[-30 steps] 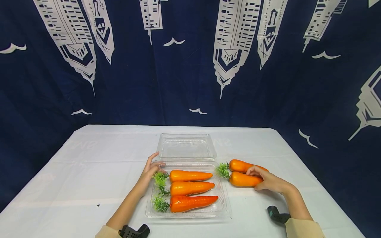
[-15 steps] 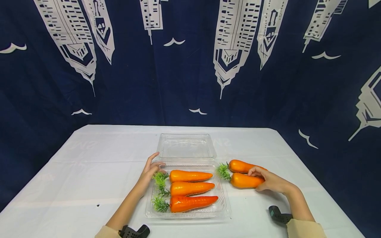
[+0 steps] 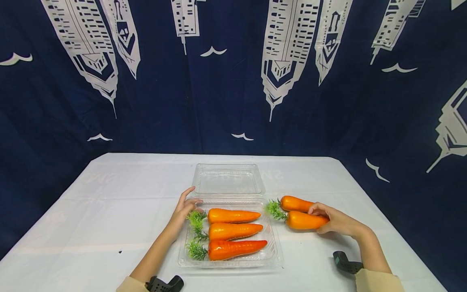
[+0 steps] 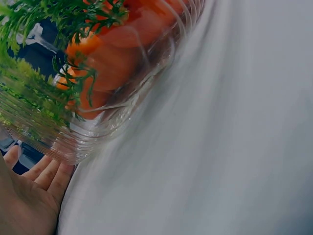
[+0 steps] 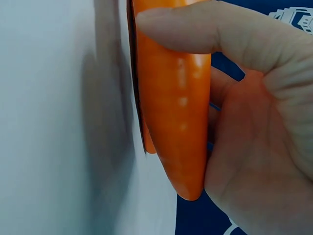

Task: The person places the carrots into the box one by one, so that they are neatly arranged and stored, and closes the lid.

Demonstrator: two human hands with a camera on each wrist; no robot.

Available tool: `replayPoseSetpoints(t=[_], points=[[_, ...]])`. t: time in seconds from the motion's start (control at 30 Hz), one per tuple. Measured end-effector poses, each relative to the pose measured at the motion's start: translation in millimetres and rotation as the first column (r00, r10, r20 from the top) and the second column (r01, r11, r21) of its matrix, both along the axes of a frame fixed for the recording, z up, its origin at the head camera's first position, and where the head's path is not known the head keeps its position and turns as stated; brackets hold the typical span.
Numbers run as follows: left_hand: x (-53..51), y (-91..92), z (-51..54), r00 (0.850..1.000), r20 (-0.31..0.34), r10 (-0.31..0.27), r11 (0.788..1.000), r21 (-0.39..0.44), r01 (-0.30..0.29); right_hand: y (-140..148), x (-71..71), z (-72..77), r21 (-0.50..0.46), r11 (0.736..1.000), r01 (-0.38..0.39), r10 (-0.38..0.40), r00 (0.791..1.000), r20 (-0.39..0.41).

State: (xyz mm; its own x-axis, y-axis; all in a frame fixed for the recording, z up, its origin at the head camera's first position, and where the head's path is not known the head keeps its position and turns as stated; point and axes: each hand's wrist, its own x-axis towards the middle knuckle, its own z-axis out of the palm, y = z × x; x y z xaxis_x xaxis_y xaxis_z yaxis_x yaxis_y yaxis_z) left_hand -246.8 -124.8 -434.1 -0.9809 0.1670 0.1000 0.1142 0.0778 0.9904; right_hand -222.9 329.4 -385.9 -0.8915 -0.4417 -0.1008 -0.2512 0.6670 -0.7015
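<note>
The right hand (image 3: 337, 221) grips the narrow end of an orange carrot (image 3: 304, 220) right of the clear tray; in the right wrist view its thumb lies across the carrot (image 5: 178, 107). Just behind it lies another carrot (image 3: 293, 203), its tip hidden by the hand. The left hand (image 3: 182, 211) touches the upper left edge of the clear tray (image 3: 233, 263), fingers extended, as the left wrist view also shows at the tray's side (image 4: 73, 152). Inside the tray lie three carrots (image 3: 233, 215) (image 3: 235, 231) (image 3: 237, 250), green tops to the left.
The container's clear lid (image 3: 229, 180) lies open behind the tray. A white cloth (image 3: 91, 227) covers the table, with a small dark speck (image 3: 120, 252) at the left. Behind hangs a dark blue curtain (image 3: 219, 93) with white building prints.
The right hand and the front loose carrot have shifted slightly to the right. The left hand, tray and carrots in it have stayed in place.
</note>
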Motion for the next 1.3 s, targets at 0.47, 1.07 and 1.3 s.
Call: replayPoseSetpoints(t=[0.47, 1.07, 1.3], points=[[-0.3, 0.7, 0.7, 1.000, 0.002, 0.006, 1.000, 0.001, -0.006, 4.2, 1.5, 7.4, -0.005, 0.996, 0.087, -0.087, 0.995, 0.046], [-0.6, 0.6, 0.6, 1.000, 0.005, 0.005, 1.000, 0.001, -0.005, -1.6, 7.0, 27.1, -0.081, 0.996, 0.048, -0.049, 0.999, -0.019], [-0.6, 0.3, 0.2, 1.000, 0.006, 0.001, 1.000, 0.009, -0.001, -11.8, 9.9, 33.6, -0.095, 0.995, 0.025, -0.031, 0.998, -0.059]])
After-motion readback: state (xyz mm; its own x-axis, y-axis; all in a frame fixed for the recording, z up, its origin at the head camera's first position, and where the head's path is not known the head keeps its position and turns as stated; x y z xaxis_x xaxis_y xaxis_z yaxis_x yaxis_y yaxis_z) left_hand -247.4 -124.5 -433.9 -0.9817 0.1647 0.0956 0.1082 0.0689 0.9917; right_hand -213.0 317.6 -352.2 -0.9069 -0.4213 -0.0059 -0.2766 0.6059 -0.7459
